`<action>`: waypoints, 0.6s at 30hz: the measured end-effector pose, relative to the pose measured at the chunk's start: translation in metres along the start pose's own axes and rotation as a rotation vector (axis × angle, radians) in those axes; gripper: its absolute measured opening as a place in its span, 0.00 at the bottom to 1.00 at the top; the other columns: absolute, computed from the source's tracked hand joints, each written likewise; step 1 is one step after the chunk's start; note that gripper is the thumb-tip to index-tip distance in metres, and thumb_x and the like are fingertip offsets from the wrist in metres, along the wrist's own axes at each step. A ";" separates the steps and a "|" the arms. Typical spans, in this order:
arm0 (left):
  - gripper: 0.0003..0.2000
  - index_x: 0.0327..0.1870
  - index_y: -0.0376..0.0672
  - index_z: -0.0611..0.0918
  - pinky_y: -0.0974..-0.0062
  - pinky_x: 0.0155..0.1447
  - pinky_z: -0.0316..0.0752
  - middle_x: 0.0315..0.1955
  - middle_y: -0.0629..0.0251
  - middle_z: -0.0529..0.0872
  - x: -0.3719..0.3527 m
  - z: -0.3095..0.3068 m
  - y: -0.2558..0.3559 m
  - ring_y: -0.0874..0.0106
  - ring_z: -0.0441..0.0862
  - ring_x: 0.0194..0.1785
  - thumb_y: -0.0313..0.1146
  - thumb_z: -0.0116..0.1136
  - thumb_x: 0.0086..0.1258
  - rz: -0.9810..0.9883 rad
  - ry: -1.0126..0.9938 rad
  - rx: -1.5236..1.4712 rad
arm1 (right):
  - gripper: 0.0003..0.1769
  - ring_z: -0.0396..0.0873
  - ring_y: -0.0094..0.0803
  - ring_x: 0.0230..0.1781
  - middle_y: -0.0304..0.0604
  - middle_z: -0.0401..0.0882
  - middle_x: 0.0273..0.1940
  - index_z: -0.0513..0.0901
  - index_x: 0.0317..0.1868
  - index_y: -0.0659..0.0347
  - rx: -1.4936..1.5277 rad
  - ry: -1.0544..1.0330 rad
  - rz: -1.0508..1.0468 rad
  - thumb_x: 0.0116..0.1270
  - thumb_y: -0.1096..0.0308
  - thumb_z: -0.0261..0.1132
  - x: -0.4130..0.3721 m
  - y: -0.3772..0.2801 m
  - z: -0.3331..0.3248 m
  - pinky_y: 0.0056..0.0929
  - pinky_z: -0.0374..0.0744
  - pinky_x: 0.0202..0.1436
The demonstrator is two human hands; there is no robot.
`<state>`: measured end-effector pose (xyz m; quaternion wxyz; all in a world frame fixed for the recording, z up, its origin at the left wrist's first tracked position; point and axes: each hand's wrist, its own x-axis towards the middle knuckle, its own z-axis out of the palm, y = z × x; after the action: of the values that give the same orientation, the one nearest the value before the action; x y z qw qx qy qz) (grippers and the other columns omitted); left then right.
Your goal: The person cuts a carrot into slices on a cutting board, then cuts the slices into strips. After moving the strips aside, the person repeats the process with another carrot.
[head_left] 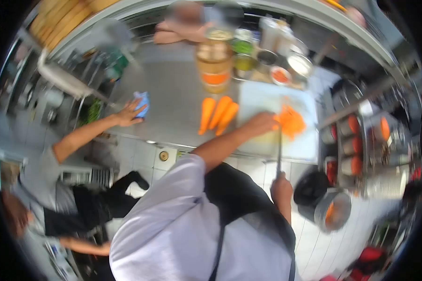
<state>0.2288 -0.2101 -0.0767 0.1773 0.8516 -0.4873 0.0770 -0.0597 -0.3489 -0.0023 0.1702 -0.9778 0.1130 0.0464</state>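
Note:
My right hand [281, 187] is wrapped round the handle of a long knife [280, 152], whose blade lies over the white cutting board [304, 147]. At the blade's left side my left hand [263, 124] rests on the board with its fingers pressed together at the edge of the orange cut carrot pieces [291, 122]. What those fingers hold, if anything, is blurred. Several whole carrots [218, 113] lie on the steel table left of the board.
A co-worker's hand [129, 114] presses a blue cloth [141, 104] on the steel table [169, 84]. Behind the board stand a tall container [214, 70], jars, bottles and bowls [280, 75]. Bins [333, 210] and a shelf of tubs [350, 145] are at right.

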 end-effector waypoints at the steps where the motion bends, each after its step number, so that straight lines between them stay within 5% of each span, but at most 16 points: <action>1: 0.14 0.51 0.53 0.88 0.61 0.58 0.81 0.50 0.60 0.86 -0.002 -0.011 0.004 0.60 0.84 0.55 0.39 0.66 0.65 0.001 -0.018 -0.008 | 0.13 0.85 0.62 0.30 0.62 0.85 0.27 0.76 0.51 0.69 -0.008 0.002 -0.033 0.70 0.71 0.59 -0.001 0.004 0.000 0.58 0.82 0.35; 4: 0.17 0.57 0.50 0.87 0.62 0.64 0.80 0.61 0.59 0.85 -0.016 0.006 -0.010 0.60 0.83 0.63 0.41 0.67 0.69 0.066 0.147 0.031 | 0.13 0.86 0.60 0.30 0.62 0.85 0.27 0.75 0.51 0.70 0.025 -0.009 0.017 0.71 0.70 0.58 0.001 0.005 0.002 0.58 0.83 0.36; 6: 0.18 0.57 0.45 0.86 0.58 0.69 0.78 0.64 0.54 0.84 -0.012 -0.036 0.014 0.56 0.80 0.69 0.39 0.67 0.69 -0.056 0.007 -0.080 | 0.09 0.86 0.61 0.29 0.62 0.84 0.26 0.74 0.46 0.68 0.063 0.027 0.017 0.70 0.70 0.59 0.001 0.005 0.003 0.59 0.83 0.36; 9: 0.18 0.58 0.43 0.86 0.57 0.69 0.77 0.64 0.55 0.83 -0.011 -0.052 0.029 0.56 0.79 0.69 0.36 0.67 0.69 -0.028 0.212 0.046 | 0.07 0.85 0.62 0.28 0.62 0.83 0.24 0.73 0.42 0.66 0.070 0.053 0.028 0.71 0.70 0.60 0.000 0.003 -0.001 0.60 0.82 0.35; 12: 0.14 0.55 0.44 0.87 0.62 0.63 0.80 0.62 0.61 0.83 -0.004 -0.069 0.029 0.58 0.82 0.61 0.33 0.67 0.69 -0.084 0.214 0.017 | 0.07 0.84 0.62 0.27 0.61 0.83 0.24 0.73 0.42 0.66 0.084 0.062 0.035 0.71 0.70 0.60 0.002 0.001 -0.014 0.59 0.82 0.34; 18: 0.05 0.41 0.42 0.88 0.60 0.58 0.80 0.46 0.63 0.84 0.017 -0.071 0.015 0.59 0.82 0.52 0.27 0.66 0.66 -0.045 -0.096 -0.084 | 0.09 0.87 0.59 0.29 0.61 0.85 0.27 0.77 0.45 0.69 0.096 0.042 0.043 0.68 0.73 0.58 0.013 -0.008 -0.026 0.56 0.84 0.36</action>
<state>0.2274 -0.2039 -0.0027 0.1910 0.8569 -0.4786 0.0116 -0.0440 -0.3535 0.0230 0.2135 -0.9666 0.1396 0.0242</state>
